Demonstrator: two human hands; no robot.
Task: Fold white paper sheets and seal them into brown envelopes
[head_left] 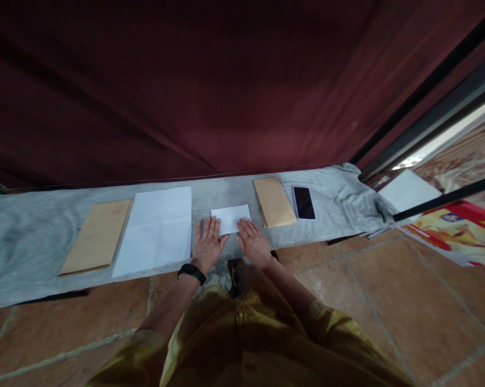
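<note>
A small white folded sheet of paper [229,217] lies on the grey cloth in front of me. My left hand [208,242] rests flat at its left edge, fingers stretched out. On the opposite edge, my right hand [252,242] presses down with its fingers extended. Left of my hands is a larger stack of white paper [156,231] with crease lines, and beside it a pile of brown envelopes [97,236]. Another stack of brown envelopes [275,203] sits just right of the folded paper.
The grey cloth [222,188] covers a long, narrow surface along a dark red curtain [234,97]. A smartphone [304,203] lies right of the envelopes. Farther right are a black metal frame [440,204] and a red and yellow box [460,231]. Tiled floor [371,301] lies below.
</note>
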